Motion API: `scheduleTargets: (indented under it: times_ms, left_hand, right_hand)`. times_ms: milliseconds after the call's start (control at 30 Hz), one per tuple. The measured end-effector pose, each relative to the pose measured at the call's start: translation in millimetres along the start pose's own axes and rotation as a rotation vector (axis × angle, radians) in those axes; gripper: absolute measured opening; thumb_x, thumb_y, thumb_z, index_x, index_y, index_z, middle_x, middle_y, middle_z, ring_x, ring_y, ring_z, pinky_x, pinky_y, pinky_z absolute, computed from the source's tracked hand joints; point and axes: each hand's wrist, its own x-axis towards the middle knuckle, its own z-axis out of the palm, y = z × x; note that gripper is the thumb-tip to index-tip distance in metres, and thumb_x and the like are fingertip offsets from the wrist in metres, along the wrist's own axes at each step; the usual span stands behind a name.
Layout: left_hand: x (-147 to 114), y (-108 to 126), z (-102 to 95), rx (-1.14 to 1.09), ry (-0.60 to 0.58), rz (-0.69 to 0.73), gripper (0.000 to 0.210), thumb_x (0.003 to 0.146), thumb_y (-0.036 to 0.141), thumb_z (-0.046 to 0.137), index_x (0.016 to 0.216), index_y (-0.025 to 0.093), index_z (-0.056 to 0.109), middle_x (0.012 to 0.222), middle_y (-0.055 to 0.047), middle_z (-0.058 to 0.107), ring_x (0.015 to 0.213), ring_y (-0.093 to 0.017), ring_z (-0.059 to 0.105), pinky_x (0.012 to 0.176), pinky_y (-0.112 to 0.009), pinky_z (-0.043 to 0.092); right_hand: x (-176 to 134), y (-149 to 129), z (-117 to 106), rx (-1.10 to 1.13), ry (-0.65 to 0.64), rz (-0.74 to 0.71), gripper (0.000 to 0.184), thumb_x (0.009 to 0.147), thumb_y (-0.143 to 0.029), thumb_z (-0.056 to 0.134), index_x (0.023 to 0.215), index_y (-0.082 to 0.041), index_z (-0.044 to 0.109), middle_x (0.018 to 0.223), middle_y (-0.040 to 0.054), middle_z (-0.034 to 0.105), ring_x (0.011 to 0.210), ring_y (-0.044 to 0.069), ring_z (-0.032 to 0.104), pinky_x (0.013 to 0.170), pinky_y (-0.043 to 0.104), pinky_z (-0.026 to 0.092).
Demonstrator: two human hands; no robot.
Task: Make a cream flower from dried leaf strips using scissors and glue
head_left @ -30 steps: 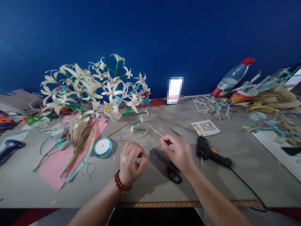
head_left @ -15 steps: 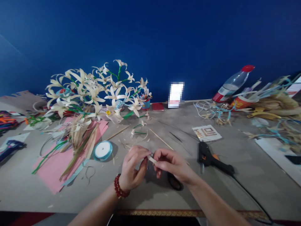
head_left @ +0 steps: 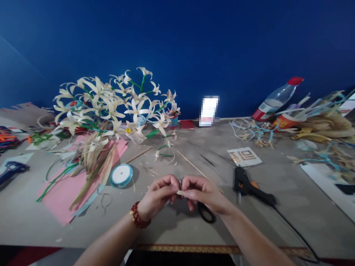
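Note:
Above the front of the table, both my hands meet at a small pale strip (head_left: 179, 192) that looks like dried husk. My left hand (head_left: 161, 194), with a red bead bracelet at the wrist, pinches its left end between thumb and fingers. The right end is pinched by my right hand (head_left: 203, 192), the thumb on top. Below the right palm a black handle loop (head_left: 206, 213) of what look like scissors shows; the rest is mostly hidden. Beyond my fingers lie small white flower pieces (head_left: 163, 153) on green stems and a thin wooden stick (head_left: 194, 166).
White handmade flowers (head_left: 111, 107) stand at the back left. Pink paper (head_left: 58, 195) with dry husks (head_left: 94, 162) and a ribbon spool (head_left: 121, 175) lie left. A black glue gun (head_left: 249, 188) with its cord is on the right, below a tilted bottle (head_left: 274, 101).
My left hand has turned and its fingers have curled closer to the right hand. Less of the pale strip shows between them now.

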Motion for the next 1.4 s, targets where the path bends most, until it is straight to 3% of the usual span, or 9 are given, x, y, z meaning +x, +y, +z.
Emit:
scheduleTargets:
  times_ms: [167,267,400,467,667,867,1067,1233,1400]
  left_hand:
    - [1.3,1.4,-4.4,-0.014,0.063,0.179,0.023,0.082,0.035,0.066,0.071,0.018,0.056,0.057,0.003,0.045,0.053,-0.011,0.042,0.057,-0.026,0.04]
    - [-3.2,1.7,-6.6,0.232,0.091,0.294,0.016,0.087,0.033,0.062,0.085,0.017,0.062,0.072,-0.002,0.056,0.066,-0.016,0.051,0.064,-0.029,0.044]
    - [-10.4,3.2,-4.8,0.645,-0.009,0.595,0.016,0.09,0.026,0.058,0.103,0.019,0.063,0.088,-0.008,0.062,0.083,-0.022,0.057,0.076,-0.035,0.046]
    - [-11.6,5.1,-2.8,0.715,-0.041,0.672,0.015,0.09,0.024,0.056,0.102,0.019,0.062,0.089,-0.008,0.062,0.083,-0.022,0.058,0.077,-0.035,0.046]
    - [-9.5,5.4,-4.3,0.53,-0.075,0.394,0.016,0.091,0.032,0.058,0.084,0.018,0.059,0.08,-0.004,0.059,0.076,-0.018,0.053,0.071,-0.029,0.042]
    - [-7.2,-1.5,-9.8,0.275,-0.074,0.144,0.018,0.083,0.033,0.068,0.08,0.016,0.062,0.073,-0.001,0.056,0.068,-0.014,0.049,0.064,-0.024,0.04]
    - [-5.5,-1.6,-4.9,-0.005,-0.067,-0.014,0.018,0.072,0.026,0.075,0.072,0.014,0.063,0.068,0.0,0.059,0.058,-0.01,0.051,0.059,-0.02,0.041]
    - [-4.0,-4.3,-4.0,-0.131,-0.132,-0.049,0.022,0.069,0.029,0.077,0.071,0.013,0.062,0.063,-0.001,0.06,0.049,-0.008,0.049,0.051,-0.02,0.037]
    - [1.3,-0.8,-2.1,-0.249,-0.133,0.042,0.019,0.073,0.029,0.07,0.067,0.014,0.061,0.052,0.001,0.053,0.051,-0.011,0.049,0.059,-0.024,0.042]
  right_hand:
    - [-1.2,1.0,-3.7,0.02,0.002,-0.027,0.025,0.077,-0.036,0.072,0.07,-0.018,0.057,0.059,-0.0069,0.051,0.046,0.007,0.053,0.046,0.018,0.037]
    - [-1.1,2.6,-4.5,0.032,-0.018,-0.012,0.023,0.078,-0.035,0.071,0.072,-0.018,0.057,0.063,-0.0062,0.053,0.047,0.007,0.053,0.046,0.018,0.04]
    - [-1.0,4.7,-5.1,0.029,0.005,0.016,0.017,0.078,-0.032,0.07,0.076,-0.018,0.061,0.063,-0.006,0.052,0.05,0.008,0.051,0.049,0.018,0.045]
    - [-1.5,3.1,-4.5,-0.004,0.008,0.011,0.016,0.079,-0.032,0.068,0.075,-0.018,0.062,0.064,-0.0052,0.053,0.052,0.008,0.051,0.051,0.019,0.046]
    - [-3.2,-6.3,-0.1,-0.196,0.01,-0.036,0.012,0.079,-0.028,0.065,0.074,-0.018,0.061,0.067,-0.0046,0.053,0.057,0.009,0.05,0.054,0.019,0.041]
    - [-1.2,-3.7,-2.6,-0.348,-0.032,-0.125,0.009,0.078,-0.023,0.061,0.072,-0.017,0.059,0.066,-0.0038,0.053,0.062,0.01,0.047,0.057,0.02,0.039]
    - [-1.3,-0.1,-3.3,-0.159,-0.098,-0.053,0.021,0.081,-0.034,0.067,0.072,-0.017,0.058,0.072,-0.0016,0.057,0.061,0.01,0.05,0.054,0.02,0.047]
    - [-1.9,6.5,-5.7,0.013,-0.117,-0.018,0.025,0.079,-0.035,0.073,0.07,-0.017,0.058,0.071,-0.0019,0.059,0.053,0.007,0.052,0.047,0.017,0.043]
    - [-1.1,12.0,-12.3,0.149,-0.126,-0.048,0.021,0.079,-0.031,0.074,0.073,-0.016,0.06,0.06,-0.0052,0.054,0.045,0.007,0.052,0.044,0.018,0.04]
